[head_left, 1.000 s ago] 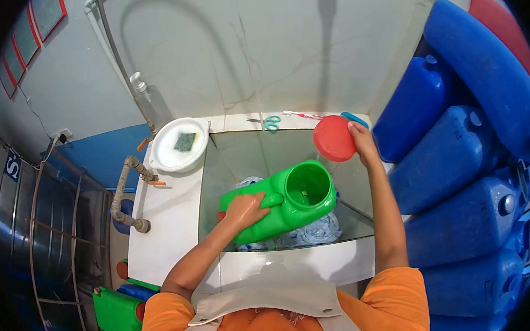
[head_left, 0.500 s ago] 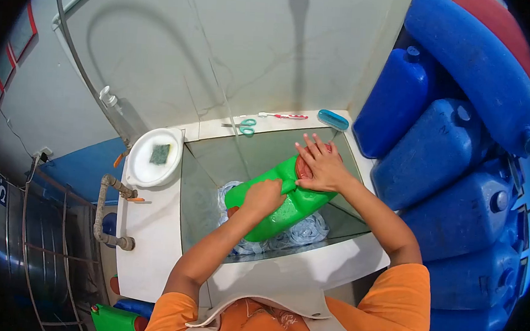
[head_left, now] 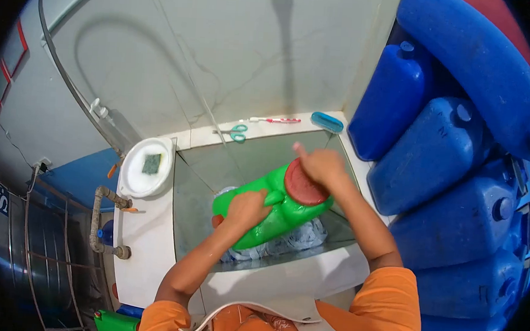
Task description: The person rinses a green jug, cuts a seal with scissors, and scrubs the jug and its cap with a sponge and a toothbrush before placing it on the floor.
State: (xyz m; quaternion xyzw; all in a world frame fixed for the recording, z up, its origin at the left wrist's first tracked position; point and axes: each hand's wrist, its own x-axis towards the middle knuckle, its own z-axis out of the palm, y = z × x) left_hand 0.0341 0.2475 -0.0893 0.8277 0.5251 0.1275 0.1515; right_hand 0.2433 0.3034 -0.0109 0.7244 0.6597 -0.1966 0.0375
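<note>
A green plastic jerrycan [head_left: 295, 215] with a wide red screw lid [head_left: 305, 186] lies tilted over the sink basin, lid toward the upper right. My left hand [head_left: 249, 213] is closed around its moulded handle. At the lid's far edge is my right hand [head_left: 322, 168], blurred, with one digit sticking up; its other fingers are hidden. Beneath the jerrycan, a crumpled pale-blue plastic bundle [head_left: 306, 236] sits in the basin [head_left: 201, 171].
A white bowl [head_left: 132, 169] of suds holds a green sponge [head_left: 151, 163]. Scissors [head_left: 238, 132], a toothbrush [head_left: 280, 120] and a blue brush [head_left: 327, 122] line the back ledge. Blue jerrycans [head_left: 423, 154] are stacked at right. Pipes [head_left: 99, 216] stand at left.
My right hand has turned and shifted from lying spread across the red lid to its far edge, exposing more of the lid. My left hand keeps hold of the handle.
</note>
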